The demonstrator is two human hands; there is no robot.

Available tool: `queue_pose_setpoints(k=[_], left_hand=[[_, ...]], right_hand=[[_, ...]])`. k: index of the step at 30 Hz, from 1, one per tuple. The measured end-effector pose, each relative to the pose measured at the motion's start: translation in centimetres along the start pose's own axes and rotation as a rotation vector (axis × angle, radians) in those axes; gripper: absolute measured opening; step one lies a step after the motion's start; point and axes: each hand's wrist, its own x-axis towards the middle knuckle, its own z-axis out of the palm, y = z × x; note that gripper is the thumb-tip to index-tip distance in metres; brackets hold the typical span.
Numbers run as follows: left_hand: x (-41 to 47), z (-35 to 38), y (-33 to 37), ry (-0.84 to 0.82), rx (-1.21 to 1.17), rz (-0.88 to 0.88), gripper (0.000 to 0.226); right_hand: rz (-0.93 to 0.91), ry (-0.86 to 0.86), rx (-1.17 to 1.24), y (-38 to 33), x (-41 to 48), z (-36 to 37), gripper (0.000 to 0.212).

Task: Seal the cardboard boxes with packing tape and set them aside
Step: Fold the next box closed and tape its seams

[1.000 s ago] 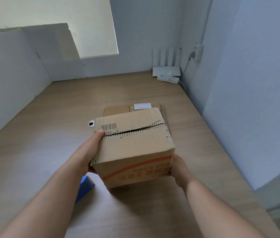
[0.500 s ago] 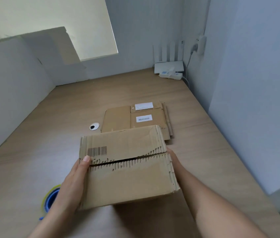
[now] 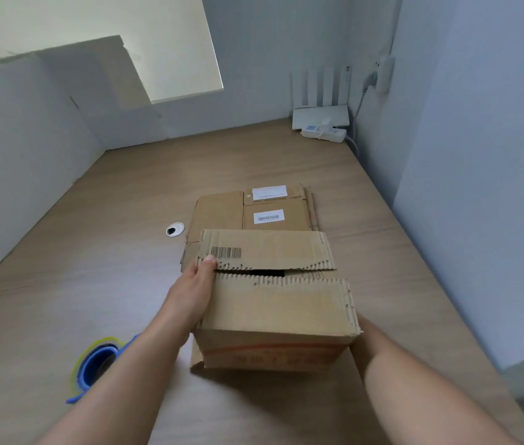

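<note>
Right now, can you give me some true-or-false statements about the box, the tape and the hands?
1. The cardboard box is already taped shut. False: a dark gap shows between its top flaps, with no tape visible.
2. The left hand is at the box's left side, thumb on a top flap. True.
3. The tape roll sits on top of the box. False: it lies on the table beside the left forearm.
4. Flattened cardboard lies on the table behind the box. True.
</note>
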Motion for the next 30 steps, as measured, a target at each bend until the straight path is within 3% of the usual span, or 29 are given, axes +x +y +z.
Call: queue_pose_setpoints(k=[1, 4, 10, 14, 20, 23, 26, 28, 30], left_hand=[[0.5, 0.1, -0.5, 0.02, 0.011, -0.029, 0.051], [0.8, 0.3, -2.7, 0.036, 0.069, -0.1, 0.058], [0.5, 0.5, -3.6, 0.008, 0.003, -0.102, 0.053], [0.1, 0.1, -4.1, -0.029, -0.083, -0.14, 0.043], [-0.3, -0.4, -4.9, -0.082, -0.162, -0.104, 0.038], [-0.3, -1.1, -5.3, -0.156, -0.289, -0.12, 0.054], [0.3, -1.7, -6.3, -0.101, -0.426, -0.165, 0.065], [0.9, -1.4, -7.2, -0.056, -0.326, -0.259, 0.068], [0.5, -0.2, -7.4, -0.133, -0.254, -0.324, 0.069]], right_hand=[[0.008, 0.005, -0.101, 0.0, 1.6, -0.3, 0.045], [0.024, 0.028, -0.327, -0.7, 4.2, -1.5, 0.061], [-0.241, -0.119, -0.55, -4.3, -0.2, -0.1, 0.052], [-0.449, 0.102, -0.909, -2.7, -1.8, 2.5, 0.045], [-0.463, 0.156, -0.866, -1.7, -1.4, 2.9, 0.05], [-0.463, 0.154, -0.83, -1.8, -0.7, 2.4, 0.049], [-0.474, 0.149, -0.731, -2.4, -0.6, 0.9, 0.037], [-0.47, 0.142, -0.673, -2.9, -0.7, -0.8, 0.03], [-0.462, 0.122, -0.605, -3.1, -0.7, -2.4, 0.026]])
